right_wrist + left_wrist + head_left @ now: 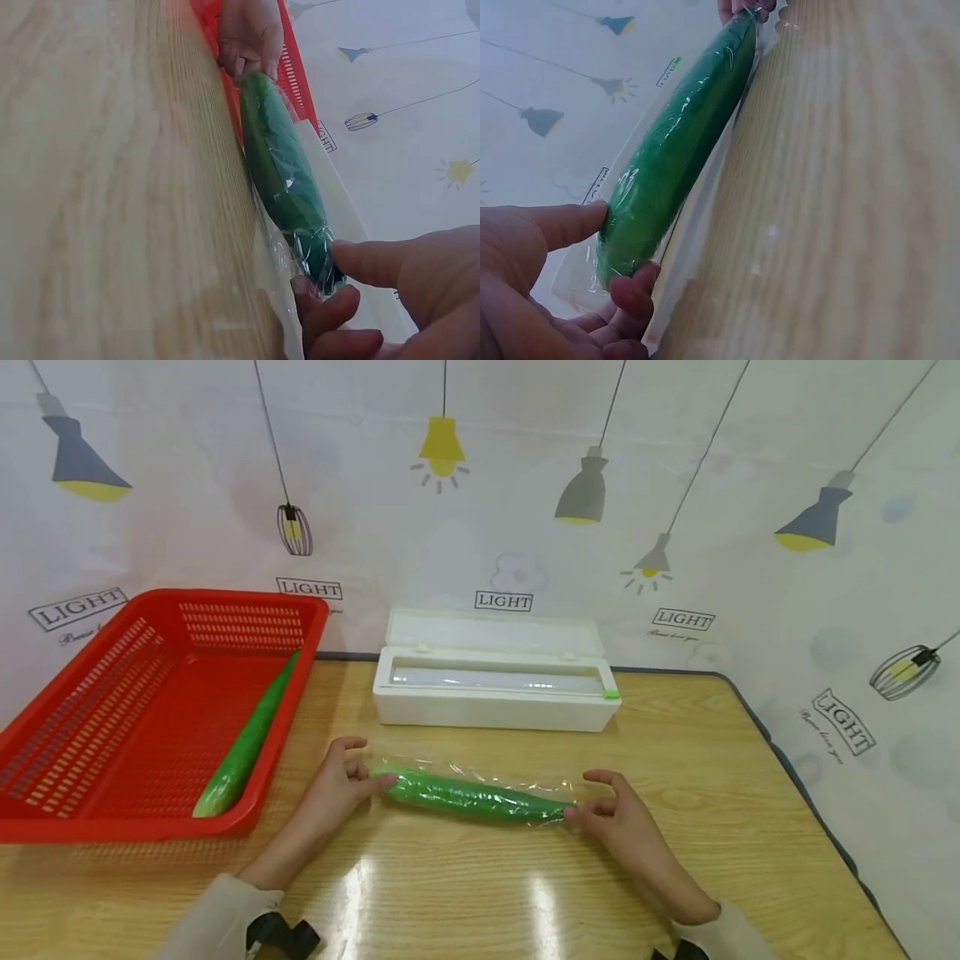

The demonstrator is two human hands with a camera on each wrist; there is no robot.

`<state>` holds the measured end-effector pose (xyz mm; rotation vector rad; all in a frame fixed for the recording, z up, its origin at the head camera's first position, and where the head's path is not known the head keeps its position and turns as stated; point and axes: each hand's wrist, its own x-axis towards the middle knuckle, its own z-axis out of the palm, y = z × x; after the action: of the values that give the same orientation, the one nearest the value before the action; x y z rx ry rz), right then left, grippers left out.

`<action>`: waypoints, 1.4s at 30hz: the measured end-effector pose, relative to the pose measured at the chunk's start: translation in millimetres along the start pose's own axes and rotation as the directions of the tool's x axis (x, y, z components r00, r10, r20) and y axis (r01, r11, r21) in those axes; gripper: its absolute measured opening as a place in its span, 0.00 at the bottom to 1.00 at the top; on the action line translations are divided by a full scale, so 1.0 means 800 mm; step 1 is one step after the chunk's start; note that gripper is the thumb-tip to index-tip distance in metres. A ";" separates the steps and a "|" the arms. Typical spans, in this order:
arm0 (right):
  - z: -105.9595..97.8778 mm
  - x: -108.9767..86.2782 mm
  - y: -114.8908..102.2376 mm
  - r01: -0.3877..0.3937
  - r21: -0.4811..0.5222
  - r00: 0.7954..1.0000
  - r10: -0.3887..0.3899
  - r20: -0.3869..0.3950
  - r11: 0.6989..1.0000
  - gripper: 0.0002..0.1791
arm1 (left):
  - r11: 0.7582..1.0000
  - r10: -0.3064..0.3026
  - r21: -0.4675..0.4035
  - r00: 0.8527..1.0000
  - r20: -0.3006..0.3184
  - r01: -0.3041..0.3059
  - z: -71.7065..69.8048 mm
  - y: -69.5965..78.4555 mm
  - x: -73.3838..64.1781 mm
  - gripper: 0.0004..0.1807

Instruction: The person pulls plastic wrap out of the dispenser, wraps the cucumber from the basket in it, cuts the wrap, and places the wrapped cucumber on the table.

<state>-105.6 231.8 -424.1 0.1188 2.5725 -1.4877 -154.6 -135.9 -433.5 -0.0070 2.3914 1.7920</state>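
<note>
A long green cucumber (472, 797), wrapped in clear plastic film, lies crosswise between my two hands over the wooden table. My left hand (339, 783) pinches its pale, thick end between thumb and fingers. At the darker, narrow end my right hand (617, 814) does the same. Loose plastic film (450, 764) stands out along the far side of the cucumber. From the left wrist, the thumb (570, 225) presses one side of the wrapped end and curled fingertips the other. The right wrist view shows the right thumb (371, 261) against the tip.
Behind the cucumber stands a white film dispenser box (495, 710), lid raised, with a film roll (495, 680) inside and a green slider (611, 694) at its right. On the left, a red basket (258, 777) holds another cucumber (247, 747). A patterned curtain (525, 527) backs the table (465, 893).
</note>
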 end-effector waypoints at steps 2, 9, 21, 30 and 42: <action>-0.001 -0.003 0.001 -0.002 0.006 1.000 0.002 0.024 1.000 0.37 | 1.000 -0.022 0.001 1.000 0.013 0.022 -0.001 0.001 -0.007 0.43; -0.006 -0.012 0.003 0.006 0.058 0.996 -0.011 0.088 0.998 0.33 | 0.999 -0.052 0.007 0.995 0.085 0.052 0.002 0.005 -0.027 0.39; -0.015 -0.025 0.008 0.028 0.147 0.981 -0.055 0.186 0.989 0.25 | 0.987 -0.158 0.012 0.982 0.108 0.157 0.008 0.012 -0.055 0.36; -0.019 -0.028 0.012 0.031 0.143 0.978 -0.060 0.201 0.989 0.19 | 0.981 -0.184 -0.033 0.971 0.152 0.191 0.009 0.014 -0.068 0.36; -0.022 -0.021 0.018 0.013 0.154 0.974 -0.048 0.220 0.988 0.17 | 0.959 -0.009 0.282 0.987 0.162 -0.038 -0.010 0.015 -0.068 0.54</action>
<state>-88.6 254.4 -424.8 -0.0665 2.2946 -1.6068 -103.1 -144.5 -412.8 0.1823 2.5091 1.3777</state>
